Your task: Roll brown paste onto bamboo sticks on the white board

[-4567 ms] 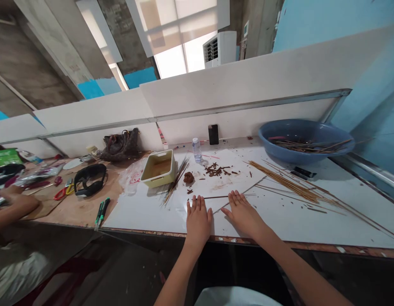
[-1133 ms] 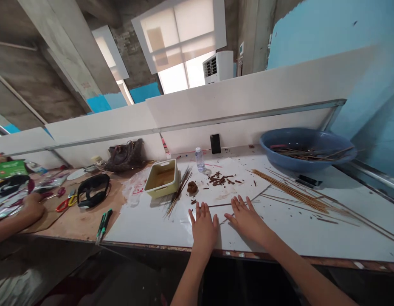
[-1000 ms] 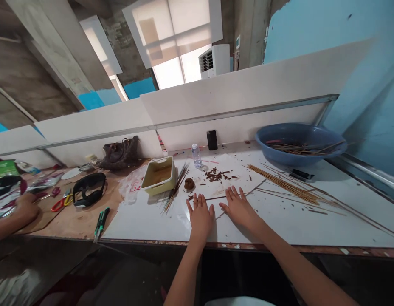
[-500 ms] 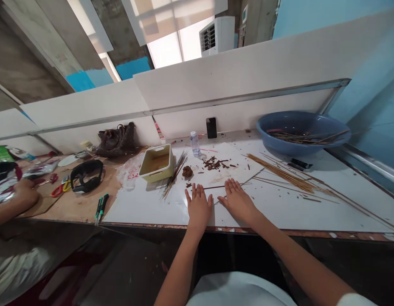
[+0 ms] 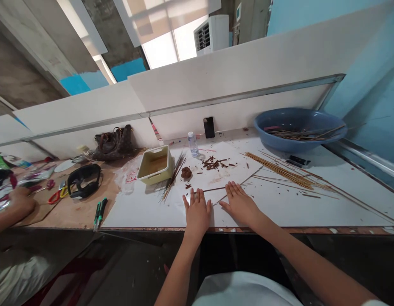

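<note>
A thin dark stick (image 5: pixel 214 189) lies crosswise on the white board (image 5: pixel 146 214). On its left end rests my left hand (image 5: pixel 197 212), flat, palm down, fingers stretched out. My right hand (image 5: pixel 241 204) lies flat over the other end, its fingers also stretched. Both palms hide what is under them. A second thin stick (image 5: pixel 257 171) slants out beyond my right hand. Just past my left fingertips is a brown lump (image 5: pixel 186 172) of paste-like material. Short brown pieces (image 5: pixel 214 163) are heaped farther back, in front of both hands.
Left of my hands stand a yellow-green tub (image 5: pixel 155 175) of brownish liquid and a bundle of thin sticks (image 5: pixel 174 178). A clear bottle (image 5: pixel 193 145) and a phone (image 5: pixel 209 127) are behind. Rightward lie tan sticks (image 5: pixel 280 170) and a blue basin (image 5: pixel 299 142). A co-worker's hand (image 5: pixel 21 202) is far left.
Both flat hands have slid slightly toward me, with the dark stick still at their fingertips. The view has shifted a little. The co-worker's hand stays about where it was.
</note>
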Motion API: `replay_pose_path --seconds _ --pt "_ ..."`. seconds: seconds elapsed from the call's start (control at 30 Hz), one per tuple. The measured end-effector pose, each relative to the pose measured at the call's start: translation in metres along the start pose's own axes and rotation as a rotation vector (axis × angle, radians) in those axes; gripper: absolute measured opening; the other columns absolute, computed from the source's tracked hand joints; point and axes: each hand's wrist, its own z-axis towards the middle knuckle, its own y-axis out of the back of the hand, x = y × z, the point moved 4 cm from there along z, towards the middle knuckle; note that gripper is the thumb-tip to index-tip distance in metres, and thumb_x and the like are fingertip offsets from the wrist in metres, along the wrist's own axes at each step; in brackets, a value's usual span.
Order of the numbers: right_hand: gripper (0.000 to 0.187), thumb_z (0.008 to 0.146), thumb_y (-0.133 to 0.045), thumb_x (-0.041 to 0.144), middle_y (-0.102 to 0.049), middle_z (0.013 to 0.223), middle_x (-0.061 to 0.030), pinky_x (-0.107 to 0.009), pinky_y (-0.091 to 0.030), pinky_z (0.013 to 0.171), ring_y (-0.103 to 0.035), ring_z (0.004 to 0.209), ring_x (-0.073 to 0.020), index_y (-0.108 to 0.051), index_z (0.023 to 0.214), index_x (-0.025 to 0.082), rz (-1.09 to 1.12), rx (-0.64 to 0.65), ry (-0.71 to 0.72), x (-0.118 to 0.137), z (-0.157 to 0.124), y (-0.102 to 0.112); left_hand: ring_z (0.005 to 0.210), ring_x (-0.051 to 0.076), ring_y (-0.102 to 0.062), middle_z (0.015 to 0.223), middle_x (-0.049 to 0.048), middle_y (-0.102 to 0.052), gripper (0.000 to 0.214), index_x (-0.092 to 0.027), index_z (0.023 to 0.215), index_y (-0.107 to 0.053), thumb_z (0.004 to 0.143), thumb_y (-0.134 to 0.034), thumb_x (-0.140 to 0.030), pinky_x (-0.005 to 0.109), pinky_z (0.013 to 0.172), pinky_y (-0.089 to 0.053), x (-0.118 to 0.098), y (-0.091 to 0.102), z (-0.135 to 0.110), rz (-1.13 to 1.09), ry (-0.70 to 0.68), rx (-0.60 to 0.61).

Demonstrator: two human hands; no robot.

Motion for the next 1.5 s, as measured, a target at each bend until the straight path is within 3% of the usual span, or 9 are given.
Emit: replay_pose_path --seconds 0.23,0.37,0.47,0.67,0.87,1.1,1.33,1.5 --pt "0.097 0.113 -0.024 0.064 -0.03 0.178 -0.034 -0.05 -0.017 0.142 -0.026 0.172 -0.0381 -0.033 0.168 -0.017 -0.037 0.065 -0.034 0.002 0.023 0.017 0.172 0.037 -0.029 0.175 0.0189 -0.047 0.063 -0.008 0.169 -0.049 0.116 -0.038 -0.039 0.068 0.14 -0.017 -0.003 -0.002 0.027 -0.012 0.041 0.021" --pt "0.099 0.112 -0.022 0.069 -0.035 0.177 -0.0311 -0.052 -0.02 0.142 -0.029 0.171 -0.0371 -0.039 0.169 -0.011 -0.016 -0.001 0.008 0.001 0.007 0.009 0.172 0.036 -0.028 0.175 0.015 -0.049 0.062 -0.013 0.17 -0.049 0.117 -0.036 -0.042 0.07 0.14 -0.02 -0.001 -0.004 0.008 -0.002 0.009 0.011" --pt "0.104 0.11 -0.02 0.075 -0.036 0.177 -0.0304 -0.052 -0.021 0.141 -0.03 0.17 -0.0375 -0.04 0.169 -0.009 -0.014 0.018 0.02 0.001 -0.001 0.003 0.172 0.037 -0.027 0.177 0.0127 -0.046 0.062 -0.015 0.171 -0.048 0.117 -0.033 -0.042 0.07 0.139 -0.022 0.0 -0.007 -0.004 0.002 0.011 0.014" --pt "0.101 0.112 -0.025 0.067 -0.028 0.178 -0.0347 -0.051 -0.017 0.142 -0.024 0.172 -0.038 -0.031 0.169 -0.015 -0.014 0.061 -0.045 0.003 0.023 0.017 0.172 0.038 -0.027 0.176 0.0157 -0.046 0.063 -0.012 0.172 -0.046 0.116 -0.037 -0.04 0.07 0.14 -0.017 -0.003 -0.001 0.024 -0.023 0.053 0.044" --pt "0.104 0.11 -0.018 0.075 -0.028 0.18 -0.0298 -0.053 -0.02 0.141 -0.025 0.172 -0.0375 -0.033 0.172 -0.008 0.006 0.047 0.026 -0.001 -0.005 0.0 0.172 0.035 -0.028 0.175 0.0128 -0.049 0.062 -0.016 0.172 -0.048 0.116 -0.036 -0.041 0.069 0.141 -0.017 0.003 -0.004 -0.001 -0.011 -0.008 -0.009" --pt "0.101 0.112 -0.022 0.069 -0.028 0.179 -0.0334 -0.051 -0.018 0.142 -0.025 0.172 -0.0371 -0.031 0.17 -0.014 -0.007 0.083 -0.027 0.002 0.019 0.017 0.172 0.038 -0.028 0.175 0.0153 -0.048 0.061 -0.015 0.172 -0.047 0.116 -0.039 -0.038 0.072 0.139 -0.018 0.0 -0.001 0.024 -0.004 0.032 0.041" --pt "0.106 0.109 -0.019 0.076 -0.034 0.178 -0.03 -0.051 -0.02 0.141 -0.029 0.171 -0.0383 -0.037 0.17 -0.009 -0.011 0.042 0.037 -0.001 -0.003 0.003 0.173 0.037 -0.026 0.176 0.012 -0.048 0.06 -0.019 0.172 -0.049 0.116 -0.038 -0.04 0.07 0.14 -0.019 0.005 -0.006 0.0 0.024 0.0 0.018" --pt "0.103 0.11 -0.021 0.071 -0.031 0.178 -0.0319 -0.054 -0.019 0.141 -0.026 0.172 -0.0385 -0.032 0.171 -0.011 0.01 0.044 -0.01 -0.003 0.022 0.011 0.172 0.039 -0.026 0.176 0.0141 -0.047 0.063 -0.017 0.172 -0.047 0.115 -0.037 -0.039 0.072 0.139 -0.016 0.001 -0.001 0.027 -0.024 0.034 0.048"
